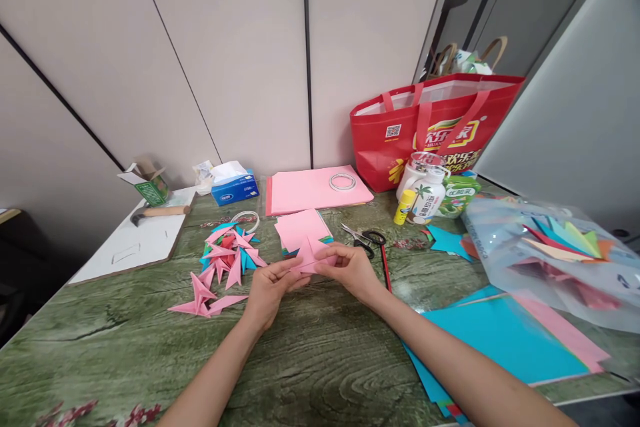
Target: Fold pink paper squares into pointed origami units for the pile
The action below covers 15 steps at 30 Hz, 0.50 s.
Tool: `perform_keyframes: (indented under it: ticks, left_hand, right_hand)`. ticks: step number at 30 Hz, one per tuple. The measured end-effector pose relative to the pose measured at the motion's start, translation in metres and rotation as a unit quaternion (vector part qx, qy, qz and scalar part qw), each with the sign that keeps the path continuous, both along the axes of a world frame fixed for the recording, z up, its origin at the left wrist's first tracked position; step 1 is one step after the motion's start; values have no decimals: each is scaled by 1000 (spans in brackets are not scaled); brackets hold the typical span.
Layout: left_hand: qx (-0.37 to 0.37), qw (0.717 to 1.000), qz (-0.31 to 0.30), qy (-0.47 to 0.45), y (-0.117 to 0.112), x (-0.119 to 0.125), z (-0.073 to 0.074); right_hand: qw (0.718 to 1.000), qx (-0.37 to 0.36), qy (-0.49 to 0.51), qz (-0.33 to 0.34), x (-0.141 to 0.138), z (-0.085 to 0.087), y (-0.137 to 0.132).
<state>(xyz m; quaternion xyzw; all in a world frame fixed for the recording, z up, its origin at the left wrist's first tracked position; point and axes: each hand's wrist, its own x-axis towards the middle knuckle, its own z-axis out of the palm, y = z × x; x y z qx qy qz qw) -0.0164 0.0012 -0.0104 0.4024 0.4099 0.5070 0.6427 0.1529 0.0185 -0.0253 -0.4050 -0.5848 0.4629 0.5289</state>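
A small folded piece of pink paper (311, 251) is held between my two hands, above the green table. My left hand (273, 288) pinches its lower left edge. On its right side, the thumb and fingers of my right hand (350, 270) are closed on it. Just behind the folded paper lies a stack of small pink squares (297, 228), with other colours showing under it. To the left of my left hand is a pile of folded pointed paper pieces (233, 253) in pink, red and blue. Black-handled scissors (361, 239) lie beyond my right hand.
Large pink sheets (305, 188) with a tape roll stand at the back. A red bag (390, 167), white bottles and a glue stick (405, 207) are at right. Blue sheets (490, 340) lie front right. A tissue box (235, 185) and a hammer (163, 211) are at left.
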Motion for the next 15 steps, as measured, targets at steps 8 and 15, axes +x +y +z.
perform_keyframes:
  ticks: [8, 15]
  left_hand:
    - [5, 1000, 12, 5, -1, 1, 2]
    - [16, 1000, 13, 15, -1, 0, 2]
  right_hand:
    - [1000, 3, 12, 5, -1, 4, -1]
    - [1000, 5, 9, 8, -1, 4, -1]
